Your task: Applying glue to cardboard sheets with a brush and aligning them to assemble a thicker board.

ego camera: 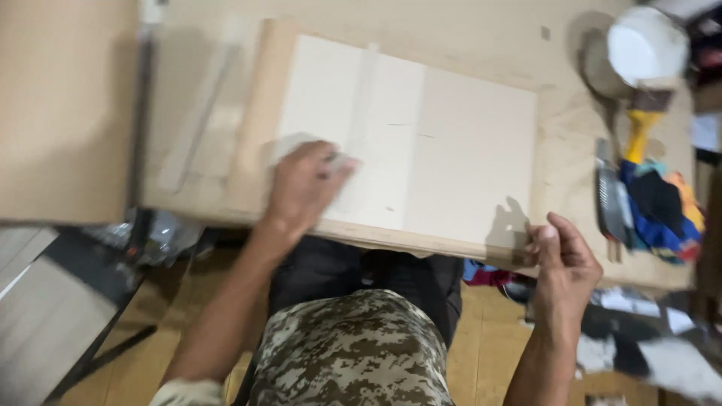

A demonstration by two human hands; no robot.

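A pale board lies flat on the wooden tabletop, its near edge along the table's front edge. The left hand presses down on the board's near left part, fingers curled over a small pale pad. The right hand pinches the front edge of the tabletop near the board's right corner, fingers bent. Toward the right edge stand a white round tub, contents hidden, a yellow-handled brush and a heap of coloured rags.
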